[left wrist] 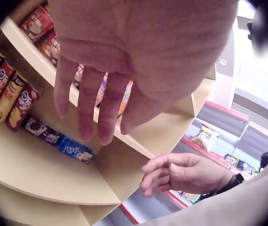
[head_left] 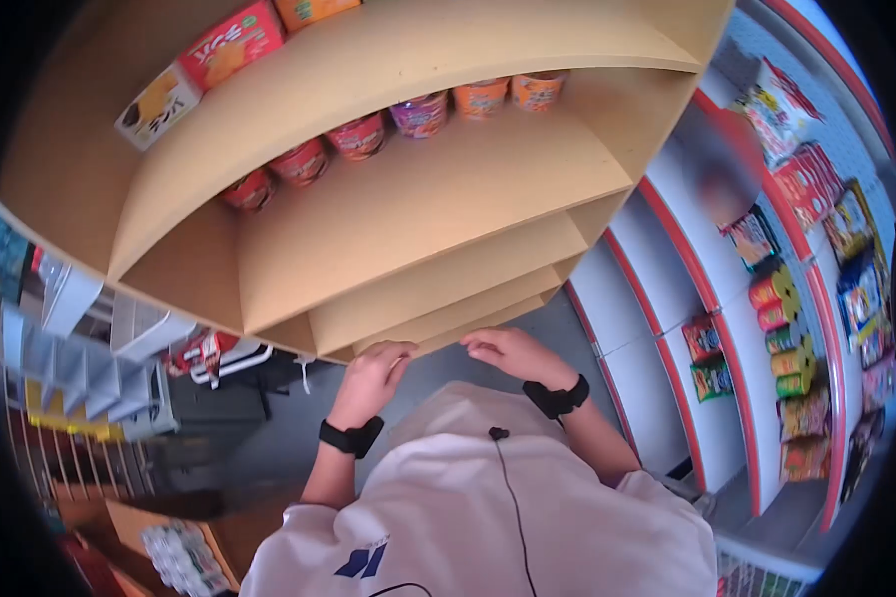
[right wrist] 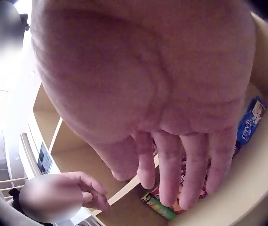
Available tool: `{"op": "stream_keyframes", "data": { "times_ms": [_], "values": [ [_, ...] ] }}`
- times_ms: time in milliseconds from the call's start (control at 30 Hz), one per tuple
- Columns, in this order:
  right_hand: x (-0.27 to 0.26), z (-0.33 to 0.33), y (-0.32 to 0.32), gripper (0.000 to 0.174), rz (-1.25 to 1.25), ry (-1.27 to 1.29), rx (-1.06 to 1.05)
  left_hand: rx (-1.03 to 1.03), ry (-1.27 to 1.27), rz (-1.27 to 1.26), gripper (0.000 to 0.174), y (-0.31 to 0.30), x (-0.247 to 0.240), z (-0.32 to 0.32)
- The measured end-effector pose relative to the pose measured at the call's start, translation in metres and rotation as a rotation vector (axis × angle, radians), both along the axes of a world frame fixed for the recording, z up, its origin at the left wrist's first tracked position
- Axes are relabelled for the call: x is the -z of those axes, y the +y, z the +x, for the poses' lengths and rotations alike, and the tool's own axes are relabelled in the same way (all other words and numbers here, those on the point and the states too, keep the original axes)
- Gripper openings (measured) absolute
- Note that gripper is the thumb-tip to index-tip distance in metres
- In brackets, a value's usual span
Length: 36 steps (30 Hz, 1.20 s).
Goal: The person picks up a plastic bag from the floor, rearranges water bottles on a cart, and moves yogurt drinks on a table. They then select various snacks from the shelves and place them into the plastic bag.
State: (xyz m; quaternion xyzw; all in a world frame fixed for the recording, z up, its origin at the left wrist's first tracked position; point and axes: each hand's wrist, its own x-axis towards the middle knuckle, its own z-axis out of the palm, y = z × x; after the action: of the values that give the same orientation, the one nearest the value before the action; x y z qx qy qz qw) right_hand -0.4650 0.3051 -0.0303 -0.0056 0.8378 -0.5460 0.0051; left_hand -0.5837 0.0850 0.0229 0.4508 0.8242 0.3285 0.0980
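Observation:
My left hand (head_left: 370,383) and right hand (head_left: 516,356) are held out in front of the shirt, apart from each other and with nothing in either. In the left wrist view the left hand (left wrist: 138,52) shows its palm, fingers extended and slightly spread. The right hand (right wrist: 148,84) likewise shows a bare palm with loosely extended fingers. Both are nearest to a wooden shelf unit (head_left: 438,209). On one of its shelves stand several red, purple and orange tubs (head_left: 356,136). Another shelf carries several chip tubes (left wrist: 10,96) and a blue packet (left wrist: 75,149).
Red and white boxes (head_left: 231,45) sit on the upper wooden shelf. On the right, white shelving (head_left: 632,289) with red edges holds bagged snacks (head_left: 808,184) and stacked cups (head_left: 775,303). At left are a grey rack (head_left: 80,373) and an open carton (head_left: 139,527) with cans.

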Motion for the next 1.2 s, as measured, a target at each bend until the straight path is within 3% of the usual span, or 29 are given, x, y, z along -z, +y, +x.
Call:
{"op": "stream_keyframes", "data": {
  "times_ms": [133, 300, 433, 567, 633, 833, 1133, 1200],
  "values": [
    [0.009, 0.045, 0.047, 0.024, -0.009, 0.016, 0.031, 0.085, -0.014, -0.100, 0.018, 0.042, 0.013, 0.043],
    [0.025, 0.100, 0.091, 0.024, -0.032, -0.064, 0.239, 0.253, -0.094, -0.221, 0.023, 0.087, 0.015, 0.092],
    [0.036, 0.132, 0.096, 0.025, 0.057, -0.148, 0.366, 0.349, -0.045, -0.286, 0.026, 0.099, 0.012, 0.103],
    [0.065, 0.165, 0.090, 0.031, -0.071, -0.033, 0.272, 0.423, 0.031, -0.381, 0.027, 0.113, 0.023, 0.101],
    [0.068, 0.178, 0.093, 0.031, -0.048, -0.146, 0.236, 0.471, 0.030, -0.369, 0.027, 0.133, 0.016, 0.109],
    [0.069, 0.206, 0.099, 0.030, 0.090, -0.182, 0.500, 0.617, 0.051, -0.290, 0.025, 0.177, 0.004, 0.129],
    [0.065, 0.213, 0.058, 0.031, 0.122, -0.242, 0.566, 0.718, -0.015, -0.274, 0.024, 0.148, 0.018, 0.116],
    [0.063, 0.219, 0.047, 0.031, 0.152, -0.268, 0.562, 0.624, -0.086, -0.243, 0.023, 0.132, 0.028, 0.109]
  ]
}}
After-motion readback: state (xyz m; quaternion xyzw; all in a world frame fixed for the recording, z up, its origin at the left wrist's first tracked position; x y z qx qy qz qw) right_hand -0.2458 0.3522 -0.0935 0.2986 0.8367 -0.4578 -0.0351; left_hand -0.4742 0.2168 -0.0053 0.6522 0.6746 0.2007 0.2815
